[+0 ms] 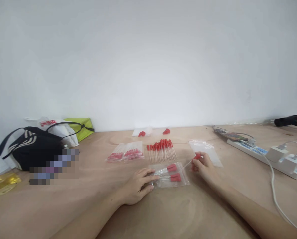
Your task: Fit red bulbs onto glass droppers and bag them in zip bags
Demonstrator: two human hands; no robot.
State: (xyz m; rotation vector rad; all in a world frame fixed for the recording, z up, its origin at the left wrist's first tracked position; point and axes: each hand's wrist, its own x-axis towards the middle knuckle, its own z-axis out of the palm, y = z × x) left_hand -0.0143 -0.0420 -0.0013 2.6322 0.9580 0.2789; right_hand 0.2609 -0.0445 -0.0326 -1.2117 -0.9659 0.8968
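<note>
In the head view my right hand point(201, 164) pinches a dropper by its red bulb point(197, 156). The dropper's thin clear tube slants down left to the open end of a clear zip bag point(184, 181). My left hand point(139, 186) lies with fingers stretched over the left part of that bag. Inside it are several droppers, their red bulbs point(175, 177) toward the right. Behind the bag, a row of loose droppers point(163, 147) with red bulbs lies side by side. To its left rest two filled zip bags point(133, 152) of droppers.
An unfilled zip bag point(210, 151) lies beyond my right hand. Small red bulbs point(166, 131) sit near the wall. At the right are a white power strip point(253, 151) with chargers and cables, and a phone point(234, 136). A black bag point(38, 147) stands at the left.
</note>
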